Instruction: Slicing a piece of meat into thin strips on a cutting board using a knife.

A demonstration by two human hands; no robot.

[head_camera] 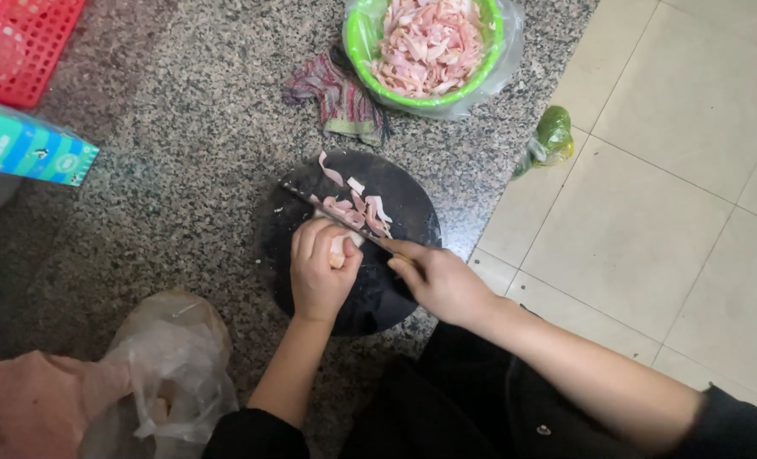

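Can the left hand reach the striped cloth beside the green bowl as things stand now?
Probably yes, but not at once. The left hand is pressing a piece of meat on the round dark board, and the knife lies across the direct path to the striped cloth. Nothing else blocks the counter between them.

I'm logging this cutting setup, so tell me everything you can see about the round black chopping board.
The chopping board is round, dark and matte, lying flat on the speckled granite counter at its edge beside the tiled floor. Pale pink sliced meat strips lie on its far half. The left hand presses a piece on it; the right hand holds a knife across it.
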